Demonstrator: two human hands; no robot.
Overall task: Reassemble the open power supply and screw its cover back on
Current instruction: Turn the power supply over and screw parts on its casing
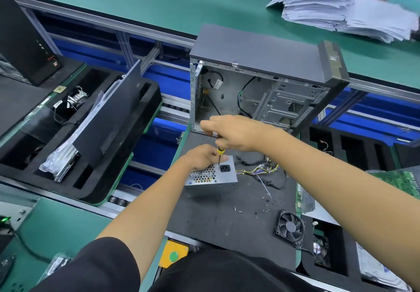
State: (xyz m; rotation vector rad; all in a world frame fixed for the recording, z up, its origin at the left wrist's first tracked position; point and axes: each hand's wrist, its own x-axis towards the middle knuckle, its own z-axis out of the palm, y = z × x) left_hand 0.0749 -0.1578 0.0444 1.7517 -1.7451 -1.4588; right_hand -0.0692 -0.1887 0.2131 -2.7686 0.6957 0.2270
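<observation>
Silver metal box in the middle of the dark mat, that's the power supply [211, 173], and we're sitting it on the bench [68, 223] just in front of the gutted computer case [261, 82]. We're steadying it with our left hand [201, 157], fingers curled over its top edge near the socket. Our right hand [236, 133] is wrapping around the handle of the screwdriver [219, 155], and the shaft is pointing down at the face with the honeycomb grille, tip landing just beside the black plug socket. So we're reckoning the cover is already on and we're driving one of its screws. Can't tell if the tip is actually seated in a screw head, it's too small to make out.

Loose screws [264, 205] are lying scattered on the mat to the right, near the fan [290, 227], and the wire bundle [261, 169] is trailing out the far side of the box. Next move probably calls for keeping the driver straight and the box pinned so it isn't sliding, then grabbing another screw from that pile.
</observation>
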